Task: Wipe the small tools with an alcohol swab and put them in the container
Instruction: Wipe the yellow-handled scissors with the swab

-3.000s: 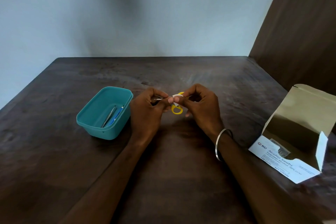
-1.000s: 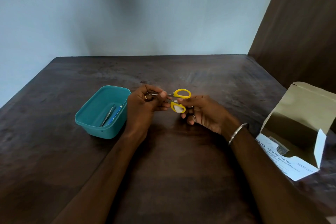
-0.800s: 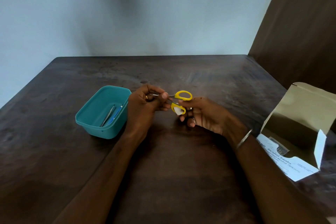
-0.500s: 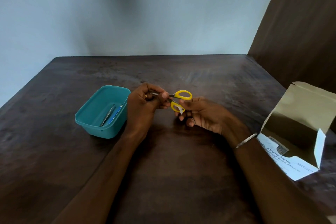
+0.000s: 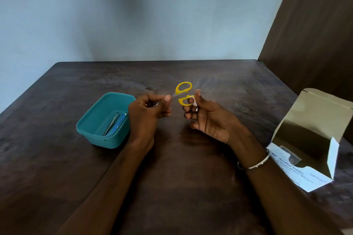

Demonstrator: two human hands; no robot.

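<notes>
Progress stood partway: two slim metal tools (image 5: 111, 125) lay inside the teal plastic container (image 5: 89, 127) on the dark worktop (image 5: 172, 187); the left hand (image 5: 147, 113) gripped the yellow-handled small scissors (image 5: 183, 92) by the blades; the right hand (image 5: 205, 117) pinched a white alcohol swab (image 5: 193, 101) at the lower handle loop; wiping appeared unfinished, and the scissors awaited placing.

Two hands, the left (image 5: 147, 112) and the right (image 5: 206, 118), one pair of yellow-handled scissors (image 5: 183, 92) and one white swab (image 5: 193, 102) sit above one dark table (image 5: 57, 168). One teal container (image 5: 91, 122) holds two slim tools (image 5: 112, 125). One open cardboard box (image 5: 305, 139) stands at right. One metal bangle (image 5: 254, 164) circles the right wrist.
</notes>
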